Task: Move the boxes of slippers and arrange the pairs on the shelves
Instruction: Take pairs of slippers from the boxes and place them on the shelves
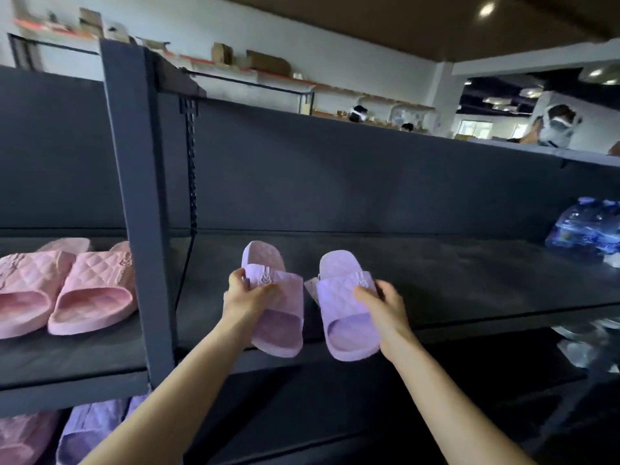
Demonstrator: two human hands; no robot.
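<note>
Head view, frame centre: the left hand (246,298) gripped one lilac slipper (273,303), the right hand (382,305) its mate (345,307), set side by side on the dark shelf (469,280), apparently to display them as a pair.

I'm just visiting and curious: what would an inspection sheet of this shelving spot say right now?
Surface: dark shelf board in a metal rack.
Job's things: left purple slipper and right purple slipper side by side, toes over the front edge; pink slippers in the bay left of the post; more slippers on the shelf below.
Clutter: wrapped pack of water bottles at the shelf's far right.
Grippers (hands): left hand grips the left slipper's strap; right hand grips the right one's.
Cables: thin dark line hanging beside the post; cannot tell if it is a cable.
Surroundings: cardboard boxes on wall shelves; people beyond the rack.
</note>
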